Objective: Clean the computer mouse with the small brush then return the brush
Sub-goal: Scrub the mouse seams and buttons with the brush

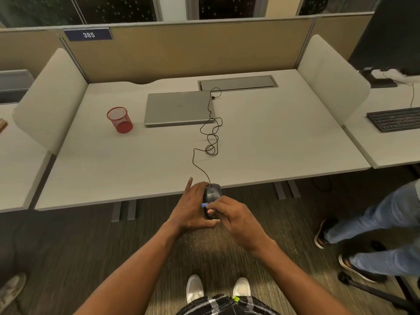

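Your left hand (pixel 193 208) grips a dark grey plastic mouse (pixel 212 193), right hand (pixel 236 221) beside it pinching a small blue brush (pixel 205 205): cleaning step, light strokes next.

The dark grey, wired computer mouse (pixel 212 193) is held at the desk's (pixel 272 144) near edge, cupped by the left hand (pixel 193 208). Its nose points to 12 o'clock, and its black cable (pixel 193 158) loops away toward 12. The small blue brush (pixel 205 205), pinched by the right hand (pixel 236 219), lies across the mouse's back with its tip toward 9 o'clock.
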Demonstrator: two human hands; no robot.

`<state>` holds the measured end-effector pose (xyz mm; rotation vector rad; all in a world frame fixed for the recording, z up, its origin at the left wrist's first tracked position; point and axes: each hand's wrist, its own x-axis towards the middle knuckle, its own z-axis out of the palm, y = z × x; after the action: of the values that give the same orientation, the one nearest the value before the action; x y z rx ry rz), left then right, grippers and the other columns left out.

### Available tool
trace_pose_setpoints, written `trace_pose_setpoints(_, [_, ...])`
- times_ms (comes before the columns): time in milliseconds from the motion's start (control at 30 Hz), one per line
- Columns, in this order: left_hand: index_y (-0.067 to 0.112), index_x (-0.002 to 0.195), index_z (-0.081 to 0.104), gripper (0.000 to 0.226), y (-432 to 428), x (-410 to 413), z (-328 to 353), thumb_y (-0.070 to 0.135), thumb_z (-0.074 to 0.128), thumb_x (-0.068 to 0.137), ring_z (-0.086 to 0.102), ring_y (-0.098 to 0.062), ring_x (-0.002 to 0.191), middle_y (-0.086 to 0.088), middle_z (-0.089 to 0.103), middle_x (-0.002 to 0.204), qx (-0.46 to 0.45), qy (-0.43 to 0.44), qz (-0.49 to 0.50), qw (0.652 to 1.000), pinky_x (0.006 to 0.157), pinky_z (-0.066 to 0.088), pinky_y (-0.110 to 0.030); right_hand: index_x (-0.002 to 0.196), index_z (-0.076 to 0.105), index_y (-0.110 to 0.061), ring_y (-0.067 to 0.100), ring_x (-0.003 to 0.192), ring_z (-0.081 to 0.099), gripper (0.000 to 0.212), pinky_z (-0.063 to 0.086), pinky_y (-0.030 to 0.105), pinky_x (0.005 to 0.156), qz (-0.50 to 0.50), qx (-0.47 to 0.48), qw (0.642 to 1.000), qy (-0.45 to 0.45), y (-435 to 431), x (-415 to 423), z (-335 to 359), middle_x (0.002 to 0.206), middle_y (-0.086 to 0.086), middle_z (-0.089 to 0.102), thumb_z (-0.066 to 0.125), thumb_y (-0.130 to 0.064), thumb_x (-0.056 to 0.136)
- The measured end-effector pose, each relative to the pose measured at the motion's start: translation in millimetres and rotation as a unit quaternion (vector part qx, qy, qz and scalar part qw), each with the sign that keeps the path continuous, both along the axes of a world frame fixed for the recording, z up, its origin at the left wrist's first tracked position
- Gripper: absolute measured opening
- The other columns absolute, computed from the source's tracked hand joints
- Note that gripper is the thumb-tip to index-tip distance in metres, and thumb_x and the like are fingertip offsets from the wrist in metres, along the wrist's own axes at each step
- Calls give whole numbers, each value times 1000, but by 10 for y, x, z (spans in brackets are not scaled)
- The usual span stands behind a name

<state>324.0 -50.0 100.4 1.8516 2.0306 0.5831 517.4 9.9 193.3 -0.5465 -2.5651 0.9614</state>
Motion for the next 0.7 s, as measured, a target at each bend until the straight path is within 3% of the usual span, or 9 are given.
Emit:
trace_pose_setpoints(167, [13, 155, 29, 115, 3, 9, 31, 82, 65, 72, 34, -22, 150, -9, 42, 156, -1, 2, 4, 1000, 131, -1, -51, 121, 69, -15, 7, 99, 64, 22, 56, 24, 88, -9, 34, 999, -16, 10, 14, -62, 111, -1, 67, 61, -13, 101])
trace_pose_setpoints(333, [12, 155, 28, 118, 13, -4, 36, 83, 68, 70, 39, -23, 147, -9, 45, 153, -2, -2, 9, 1000, 131, 1, -52, 110, 71, -15, 0, 95, 62, 18, 49, 12, 84, -40, -45, 998, 26, 17, 40, -46, 104, -5, 68, 55, -18, 102])
trace_pose_setpoints(467, [11, 155, 27, 117, 22, 3, 66, 81, 72, 72, 38, -23, 147, -10, 44, 154, 4, 8, 7, 1000, 131, 0, -51, 119, 70, -15, -2, 103, 62, 22, 49, 9, 90, -58, -35, 997, 29, 63, 105, -91, 112, -3, 68, 58, -8, 102])
trace_pose_setpoints(600, [11, 154, 29, 118, 16, -36, 92, 78, 77, 69, 41, -23, 145, -9, 46, 152, 14, -5, 11, 1000, 131, -1, -50, 108, 72, -16, 0, 94, 63, 15, 48, 12, 82, -50, -34, 998, 24, 80, 172, -94, 101, -7, 68, 61, -8, 101])
trace_pose_setpoints(700, [11, 153, 30, 116, 23, -46, 109, 79, 75, 70, 43, -23, 144, -10, 48, 150, 11, -2, 10, 1000, 131, 1, -52, 113, 72, -12, 0, 100, 64, 22, 49, 11, 88, -67, -16, 996, 56, 73, 194, -69, 107, -4, 70, 62, 0, 98])
